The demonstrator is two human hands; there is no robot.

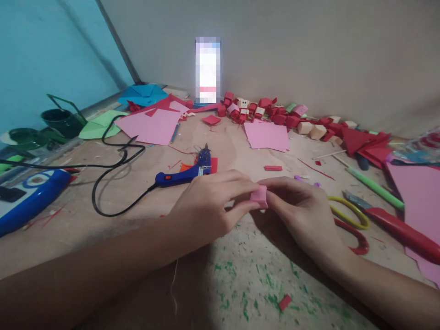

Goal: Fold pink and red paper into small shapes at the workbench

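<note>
Near the middle of the view, a small pink folded paper piece [258, 196] is pinched between both hands above the table. My left hand [216, 201] grips its left side between thumb and fingers. From the right, my right hand [297, 206] holds the other side, fingers curled behind it. Just behind my left hand lies a blue glue gun [184, 176] with its nozzle pointing up and away. A short red paper strip [273, 168] lies beyond the hands.
Scissors [350, 213] and a red-handled cutter [405, 231] lie right. Pink sheets [154, 126], small paper cubes [275, 112] and a lit phone [208, 68] stand or lie at the back. A black cable [94, 197] loops left, near a blue-and-white object [37, 197].
</note>
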